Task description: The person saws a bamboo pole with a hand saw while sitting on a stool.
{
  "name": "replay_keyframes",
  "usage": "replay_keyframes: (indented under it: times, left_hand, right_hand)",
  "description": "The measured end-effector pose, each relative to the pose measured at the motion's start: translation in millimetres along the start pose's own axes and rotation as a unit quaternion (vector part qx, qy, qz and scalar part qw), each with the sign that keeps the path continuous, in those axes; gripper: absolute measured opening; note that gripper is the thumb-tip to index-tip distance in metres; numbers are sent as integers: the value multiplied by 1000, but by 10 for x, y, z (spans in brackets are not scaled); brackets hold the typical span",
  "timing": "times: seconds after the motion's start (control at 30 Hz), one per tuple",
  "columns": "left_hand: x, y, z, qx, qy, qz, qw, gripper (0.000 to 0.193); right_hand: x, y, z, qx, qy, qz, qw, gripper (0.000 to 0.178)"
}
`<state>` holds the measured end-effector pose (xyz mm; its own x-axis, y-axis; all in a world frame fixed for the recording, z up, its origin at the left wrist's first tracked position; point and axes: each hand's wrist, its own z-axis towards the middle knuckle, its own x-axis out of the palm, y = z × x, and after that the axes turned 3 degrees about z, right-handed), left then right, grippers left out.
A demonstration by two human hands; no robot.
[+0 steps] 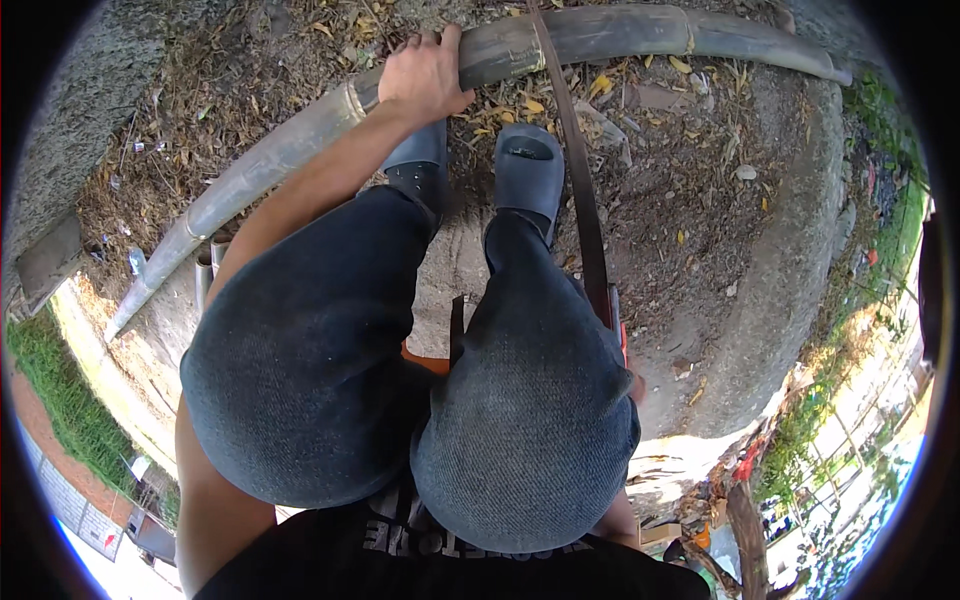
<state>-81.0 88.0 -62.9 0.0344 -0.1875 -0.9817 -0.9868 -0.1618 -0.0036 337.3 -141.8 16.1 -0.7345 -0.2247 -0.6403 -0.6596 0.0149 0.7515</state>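
A long grey bamboo pole (600, 38) with ringed joints lies on the ground across the far side. My left hand (420, 78) grips it from above, fingers bent over its far side, just beyond my left foot. A long dark saw (580, 170) crosses the pole to the right of that hand, its blade running back toward my right knee. At its near end a bit of red handle shows beside my right hand (636, 388), which is mostly hidden behind the knee but appears closed on it. Whether the blade has cut into the pole cannot be seen.
My grey slippers (528, 170) stand close behind the pole. Between my legs lies an orange item (428, 361) near a dark narrow blade (457, 325). Short cut tubes (204, 275) stand at left. A concrete edge (785, 260) curves along the right; dry leaves litter the soil.
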Motion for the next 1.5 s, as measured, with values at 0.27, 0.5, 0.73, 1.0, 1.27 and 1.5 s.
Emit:
replay_keyframes:
  times: [0.27,0.5,0.73,1.0,1.27,1.5]
  left_hand:
    - [-250,254,183,-23,98,-10,995,89]
    - [-352,271,454,-6,138,-114,984,85]
    - [-204,20,167,11,56,-43,997,84]
    - [-227,220,325,0,74,-27,997,82]
    - [-416,156,457,-52,146,-62,986,88]
    - [-200,26,356,-32,73,-11,997,87]
  right_hand:
    - [775,367,1329,-26,-36,137,990,11]
    - [488,349,1002,-101,-66,-10,993,18]
    - [307,767,717,-38,-55,-54,996,12]
    - [850,779,1752,-89,-27,101,991,11]
    - [404,524,789,23,-157,-77,984,7]
    - [-84,663,402,-42,62,-114,991,8]
